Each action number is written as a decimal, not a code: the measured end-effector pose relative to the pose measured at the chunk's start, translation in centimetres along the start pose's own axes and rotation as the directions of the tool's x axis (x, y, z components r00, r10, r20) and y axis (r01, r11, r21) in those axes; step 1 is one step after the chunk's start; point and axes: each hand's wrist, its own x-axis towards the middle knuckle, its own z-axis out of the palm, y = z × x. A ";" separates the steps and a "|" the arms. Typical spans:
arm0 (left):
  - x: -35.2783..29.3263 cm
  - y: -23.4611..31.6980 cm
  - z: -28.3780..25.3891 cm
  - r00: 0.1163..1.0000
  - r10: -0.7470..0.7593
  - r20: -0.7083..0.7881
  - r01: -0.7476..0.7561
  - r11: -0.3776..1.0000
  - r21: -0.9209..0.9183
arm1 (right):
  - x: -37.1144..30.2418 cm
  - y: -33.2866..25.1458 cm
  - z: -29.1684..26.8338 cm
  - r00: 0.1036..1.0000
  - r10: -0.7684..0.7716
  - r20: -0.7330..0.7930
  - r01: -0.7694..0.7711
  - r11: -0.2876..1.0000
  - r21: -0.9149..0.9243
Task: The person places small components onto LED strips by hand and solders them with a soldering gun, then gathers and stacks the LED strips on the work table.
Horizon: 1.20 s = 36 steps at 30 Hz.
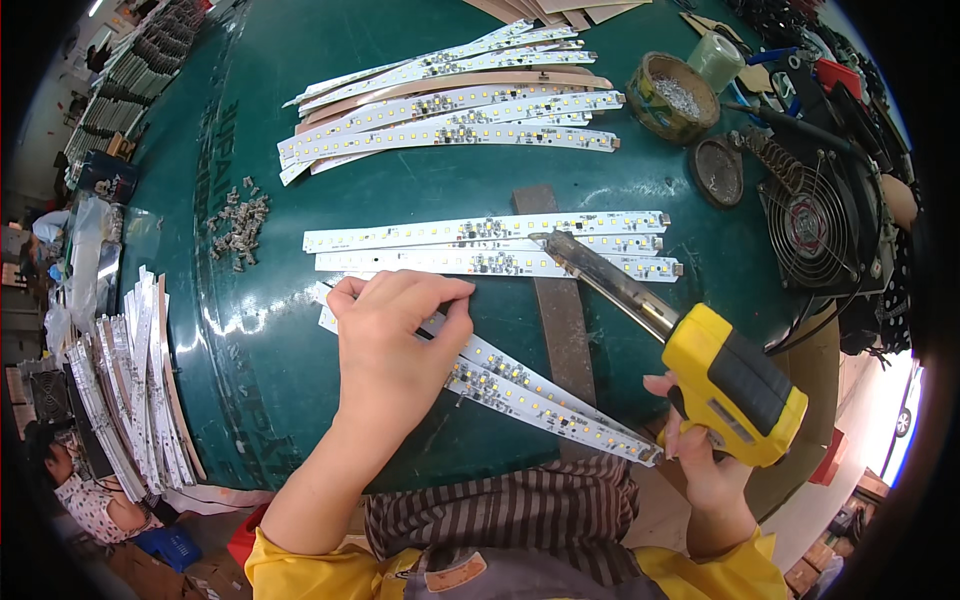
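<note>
While my right hand (712, 478) grips the yellow gun (730, 385), its tip (552, 240) is over the middle strips (430, 262).
My left hand (395, 330) curls over the near strips (520, 400); I cannot tell whether its fingers pinch any. All these strips lie on the green table (250, 330).

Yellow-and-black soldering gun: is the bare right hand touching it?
Touching: the head view shows the right hand gripping the soldering gun from below, with no gap visible.

Over a green counter (260, 320), the right grip (705, 465) holds a yellow-and-black gun-shaped tool (735, 385), its metal tip over narrow white LED strips (430, 262); the left grip (400, 325) covers part of other, slanting strips (535, 405).
</note>
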 end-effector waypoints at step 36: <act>-0.6 0.5 0.4 0.993 0.089 -0.076 -0.093 0.994 -0.053 | 4.6 -0.5 -0.1 0.949 -0.313 -0.032 0.205 0.692 -0.692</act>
